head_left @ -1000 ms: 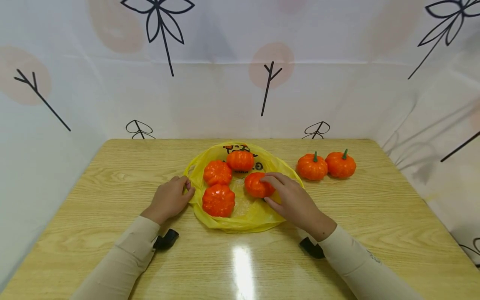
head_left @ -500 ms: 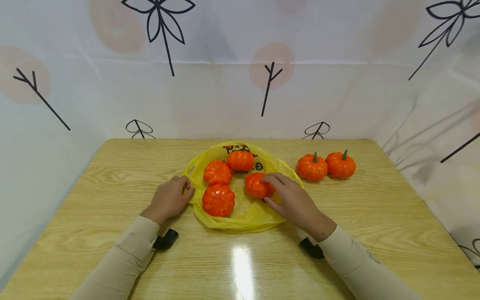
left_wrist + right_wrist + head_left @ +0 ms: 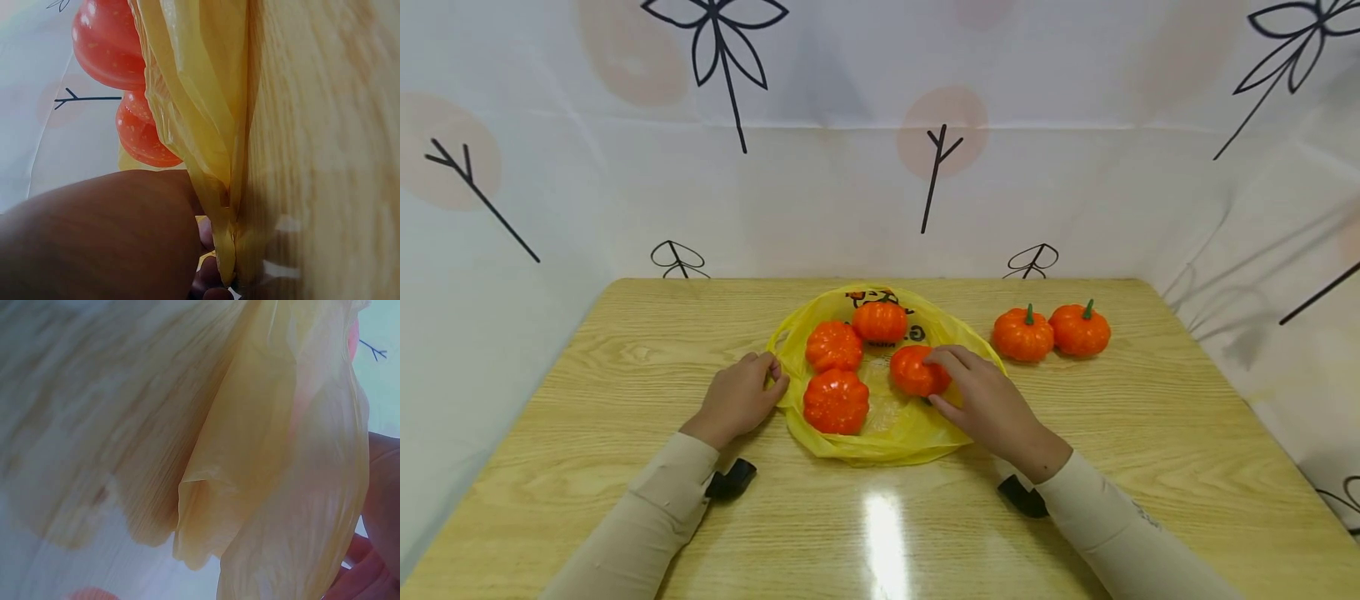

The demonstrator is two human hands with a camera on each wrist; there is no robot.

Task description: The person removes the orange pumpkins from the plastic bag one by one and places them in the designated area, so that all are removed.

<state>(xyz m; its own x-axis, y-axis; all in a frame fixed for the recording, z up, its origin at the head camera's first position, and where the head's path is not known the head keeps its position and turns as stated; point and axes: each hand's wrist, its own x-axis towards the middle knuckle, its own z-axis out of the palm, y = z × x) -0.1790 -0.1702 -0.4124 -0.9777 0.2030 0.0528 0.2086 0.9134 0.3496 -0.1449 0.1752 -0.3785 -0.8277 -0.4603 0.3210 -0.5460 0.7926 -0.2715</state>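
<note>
A yellow plastic bag [image 3: 917, 437] lies spread wide on the table with orange toy pumpkins in it. At its left edge, my left hand [image 3: 739, 397] pinches the bag's rim; the left wrist view has the yellow film [image 3: 203, 119] running down to the fingertips. Inside the bag on the right, my right hand [image 3: 992, 407] grips a pumpkin [image 3: 914, 371], thumb and fingers curled about its right side. Three other pumpkins sit in the bag: a back one [image 3: 880, 322], a left one [image 3: 834, 346] and a front-left one [image 3: 837, 402]. Bag film hides the held pumpkin in the right wrist view.
Two more orange pumpkins with green stems, a nearer one [image 3: 1023, 335] and a farther-right one [image 3: 1080, 331], stand on the wooden table [image 3: 655, 358] right of the bag. A patterned white cloth [image 3: 820, 200] hangs behind the table.
</note>
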